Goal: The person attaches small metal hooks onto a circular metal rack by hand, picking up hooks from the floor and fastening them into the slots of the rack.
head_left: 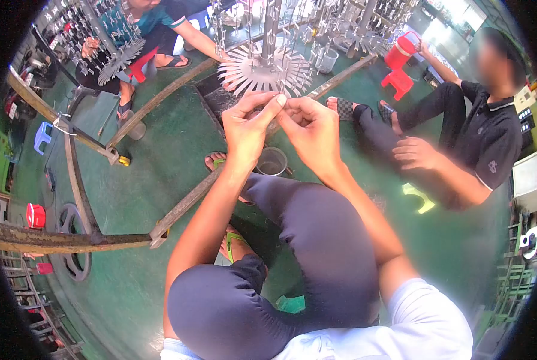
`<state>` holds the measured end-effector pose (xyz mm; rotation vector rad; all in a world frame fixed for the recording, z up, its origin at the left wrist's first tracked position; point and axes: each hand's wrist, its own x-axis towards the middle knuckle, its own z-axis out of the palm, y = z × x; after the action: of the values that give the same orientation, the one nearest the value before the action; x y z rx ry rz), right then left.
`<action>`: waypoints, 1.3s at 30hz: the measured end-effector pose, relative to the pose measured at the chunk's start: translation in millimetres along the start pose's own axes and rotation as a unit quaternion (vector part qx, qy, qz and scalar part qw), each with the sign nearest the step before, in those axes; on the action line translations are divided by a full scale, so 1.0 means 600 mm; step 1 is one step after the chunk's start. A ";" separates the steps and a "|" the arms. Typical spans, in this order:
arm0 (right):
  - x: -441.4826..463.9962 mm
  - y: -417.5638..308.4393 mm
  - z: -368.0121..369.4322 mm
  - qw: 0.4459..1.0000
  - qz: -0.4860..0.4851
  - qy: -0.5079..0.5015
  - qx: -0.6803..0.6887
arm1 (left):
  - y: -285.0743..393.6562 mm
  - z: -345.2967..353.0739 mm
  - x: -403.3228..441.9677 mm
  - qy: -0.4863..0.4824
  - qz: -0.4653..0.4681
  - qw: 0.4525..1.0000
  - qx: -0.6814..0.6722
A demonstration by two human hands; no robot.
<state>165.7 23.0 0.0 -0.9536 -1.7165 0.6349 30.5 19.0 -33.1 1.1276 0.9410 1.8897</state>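
My left hand [248,125] and my right hand [316,129] meet at the fingertips in front of me, thumbs and fingers pinched together. Whatever sits between them is too small to make out. Just beyond my fingers is a round rack of flat grey metal strips [292,67] fanned out like spokes on an upright post [271,27]. Chains of small metal pieces [220,33] hang around that post. Below my hands, between my wrists, a grey bucket [272,161] stands on the floor.
Metal frame bars [160,102] cross the green floor on the left and ahead. One person [154,24] sits behind the racks; another person [490,132] in black sits at right. A red stool [397,83], a red container [400,51] and a blue stool [42,137] stand around.
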 end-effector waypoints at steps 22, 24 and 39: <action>-0.042 0.101 -0.125 0.991 -0.037 -0.103 -0.079 | 0.078 0.007 -0.014 -0.109 0.102 0.956 0.253; -0.088 0.187 -0.146 0.975 0.032 -0.140 -0.170 | 0.075 0.001 -0.013 -0.104 0.097 0.958 0.247; -0.442 0.514 -0.160 0.859 0.296 -0.323 -0.266 | 0.082 -0.003 -0.028 -0.053 0.095 0.954 0.278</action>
<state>389.2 -33.8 -348.6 -1.8620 -2.2600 0.9788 23.9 -18.6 2.4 1.6828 1.3951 1.7305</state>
